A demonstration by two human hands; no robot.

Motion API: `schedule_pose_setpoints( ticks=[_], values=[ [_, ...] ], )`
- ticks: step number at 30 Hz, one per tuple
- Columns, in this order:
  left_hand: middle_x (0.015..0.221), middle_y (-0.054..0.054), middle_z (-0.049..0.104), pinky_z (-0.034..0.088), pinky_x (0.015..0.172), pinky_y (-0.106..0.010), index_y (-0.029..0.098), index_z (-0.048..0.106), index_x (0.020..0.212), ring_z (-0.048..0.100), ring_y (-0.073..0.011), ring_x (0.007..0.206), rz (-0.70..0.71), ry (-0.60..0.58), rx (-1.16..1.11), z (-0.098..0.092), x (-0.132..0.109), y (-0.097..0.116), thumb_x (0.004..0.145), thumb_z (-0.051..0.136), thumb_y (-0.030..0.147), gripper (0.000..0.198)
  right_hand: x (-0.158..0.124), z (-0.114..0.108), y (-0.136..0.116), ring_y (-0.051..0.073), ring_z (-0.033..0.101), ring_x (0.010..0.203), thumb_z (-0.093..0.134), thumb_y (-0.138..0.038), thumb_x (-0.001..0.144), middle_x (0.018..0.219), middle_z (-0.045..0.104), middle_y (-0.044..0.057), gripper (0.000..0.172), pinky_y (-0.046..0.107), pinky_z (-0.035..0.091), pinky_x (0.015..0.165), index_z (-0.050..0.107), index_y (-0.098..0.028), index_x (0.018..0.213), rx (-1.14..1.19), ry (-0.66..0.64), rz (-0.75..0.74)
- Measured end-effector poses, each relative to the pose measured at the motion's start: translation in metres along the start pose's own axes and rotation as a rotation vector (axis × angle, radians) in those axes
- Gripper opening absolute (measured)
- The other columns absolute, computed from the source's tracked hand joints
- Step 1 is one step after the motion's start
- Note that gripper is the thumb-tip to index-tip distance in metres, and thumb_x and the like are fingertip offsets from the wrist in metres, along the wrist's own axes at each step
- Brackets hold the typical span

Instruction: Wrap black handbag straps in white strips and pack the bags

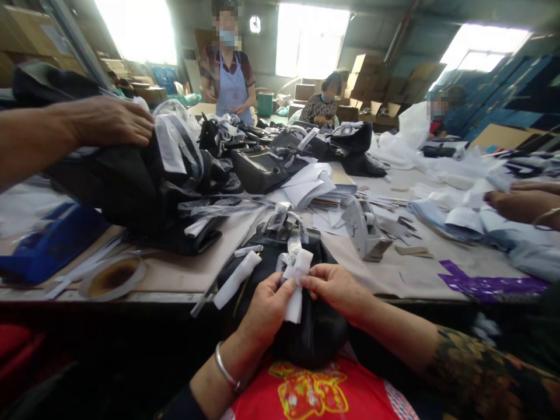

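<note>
A black bag [315, 332] leans over the table's front edge against a red apron [315, 391]. White wrapping [294, 303] with clear plastic lies on its front. My left hand [269, 300], with a silver bangle at the wrist, pinches the wrapping from the left. From the right, my right hand [336, 289] pinches the same wrapping, its fingertips close to my left thumb. Another white wrapped strip [237, 279] hangs at the bag's left side by a zipper.
Another person's hand [109, 119] rests on black bags at the left. A tape roll [112, 276], blue dispenser [52, 239], paper stack [310, 184], tape dispenser [361, 227] and purple plastic [485, 283] lie about. Another person's hands [525, 204] are at the right; people stand or sit beyond.
</note>
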State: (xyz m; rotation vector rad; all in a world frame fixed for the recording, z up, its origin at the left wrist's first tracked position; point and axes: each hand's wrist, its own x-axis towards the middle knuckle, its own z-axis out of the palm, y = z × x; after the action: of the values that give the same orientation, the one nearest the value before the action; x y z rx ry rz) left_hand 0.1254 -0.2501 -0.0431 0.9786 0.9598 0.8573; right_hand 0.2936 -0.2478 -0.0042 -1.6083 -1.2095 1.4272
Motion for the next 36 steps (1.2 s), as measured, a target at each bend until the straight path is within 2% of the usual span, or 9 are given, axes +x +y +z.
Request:
schedule_pose_setpoints(
  ticks=[5, 12, 16, 18, 21, 24, 27, 31, 36],
  values=[
    [0.071, 0.001, 0.061, 0.04, 0.052, -0.021, 0.012, 0.064, 0.104, 0.05, -0.0089, 0.057, -0.093, -0.057, -0.255, -0.003, 0.004, 0.008, 0.078, 0.076, 0.051, 0.049, 0.005, -0.002, -0.005, 0.009, 0.04, 0.05, 0.077, -0.055, 0.069, 0.052, 0.053, -0.003, 0.042, 0.024, 0.031, 0.052, 0.059, -0.017, 0.061, 0.032, -0.106, -0.073],
    [0.062, 0.002, 0.055, 0.039, 0.044, -0.022, 0.014, 0.058, 0.086, 0.049, -0.0096, 0.048, -0.141, -0.045, -0.296, -0.005, 0.008, 0.007, 0.08, 0.069, 0.054, 0.042, 0.015, -0.001, -0.006, 0.008, 0.038, 0.049, 0.069, -0.044, 0.072, 0.053, 0.051, -0.005, 0.03, 0.023, 0.029, 0.051, 0.056, -0.018, 0.066, 0.079, -0.234, -0.12],
    [0.064, 0.001, 0.055, 0.042, 0.046, -0.024, 0.014, 0.059, 0.092, 0.05, -0.0116, 0.05, -0.189, -0.07, -0.271, -0.003, 0.009, 0.005, 0.081, 0.062, 0.052, 0.04, 0.015, -0.001, -0.004, 0.009, 0.04, 0.05, 0.063, -0.03, 0.074, 0.053, 0.051, -0.005, 0.015, 0.023, 0.028, 0.049, 0.059, -0.017, 0.068, -0.081, -0.16, -0.097],
    [0.07, 0.0, 0.058, 0.044, 0.05, -0.025, 0.014, 0.06, 0.099, 0.053, -0.0133, 0.055, -0.181, -0.118, -0.146, -0.006, 0.006, 0.01, 0.081, 0.061, 0.052, 0.042, 0.013, -0.002, -0.002, 0.009, 0.042, 0.051, 0.06, -0.027, 0.074, 0.055, 0.054, -0.004, 0.011, 0.023, 0.031, 0.05, 0.062, -0.017, 0.069, -0.121, -0.11, -0.1],
    [0.078, -0.003, 0.063, 0.044, 0.056, -0.028, 0.016, 0.063, 0.107, 0.057, -0.0172, 0.064, -0.055, -0.131, 0.36, -0.013, 0.0, 0.024, 0.082, 0.064, 0.051, 0.043, 0.008, -0.005, 0.0, 0.012, 0.049, 0.055, 0.059, -0.028, 0.074, 0.061, 0.061, -0.001, 0.016, 0.024, 0.039, 0.055, 0.07, -0.016, 0.074, -0.087, -0.087, -0.121],
    [0.081, -0.007, 0.065, 0.045, 0.065, -0.035, 0.017, 0.066, 0.107, 0.061, -0.024, 0.072, 0.144, 0.065, 0.919, -0.016, -0.004, 0.038, 0.082, 0.064, 0.06, 0.05, 0.005, -0.006, 0.002, 0.018, 0.063, 0.072, 0.061, -0.029, 0.073, 0.078, 0.073, 0.003, 0.022, 0.029, 0.049, 0.07, 0.076, -0.017, 0.083, -0.072, -0.091, -0.187],
    [0.094, -0.014, 0.068, 0.048, 0.074, -0.041, 0.014, 0.067, 0.106, 0.064, -0.0299, 0.083, 0.233, 0.204, 1.086, -0.011, 0.001, 0.044, 0.08, 0.066, 0.061, 0.054, 0.002, -0.006, 0.004, 0.023, 0.068, 0.088, 0.06, -0.031, 0.077, 0.089, 0.077, 0.004, 0.025, 0.033, 0.052, 0.082, 0.079, -0.019, 0.087, -0.096, -0.122, -0.275],
    [0.096, -0.013, 0.072, 0.051, 0.078, -0.038, 0.014, 0.069, 0.1, 0.068, -0.029, 0.089, 0.142, 0.106, 0.826, -0.002, 0.016, 0.041, 0.077, 0.071, 0.045, 0.039, 0.002, -0.01, 0.012, 0.023, 0.069, 0.089, 0.058, -0.029, 0.078, 0.09, 0.077, 0.005, 0.028, 0.033, 0.052, 0.083, 0.079, -0.018, 0.091, -0.083, -0.07, -0.297],
    [0.098, -0.012, 0.075, 0.053, 0.081, -0.034, 0.013, 0.071, 0.099, 0.07, -0.0267, 0.093, -0.073, -0.015, 0.139, 0.006, 0.02, 0.033, 0.076, 0.07, 0.032, 0.03, 0.009, -0.024, 0.019, 0.014, 0.059, 0.057, 0.058, -0.039, 0.084, 0.072, 0.069, 0.002, 0.033, 0.025, 0.045, 0.054, 0.073, -0.015, 0.101, -0.094, 0.066, -0.185]
  ],
)
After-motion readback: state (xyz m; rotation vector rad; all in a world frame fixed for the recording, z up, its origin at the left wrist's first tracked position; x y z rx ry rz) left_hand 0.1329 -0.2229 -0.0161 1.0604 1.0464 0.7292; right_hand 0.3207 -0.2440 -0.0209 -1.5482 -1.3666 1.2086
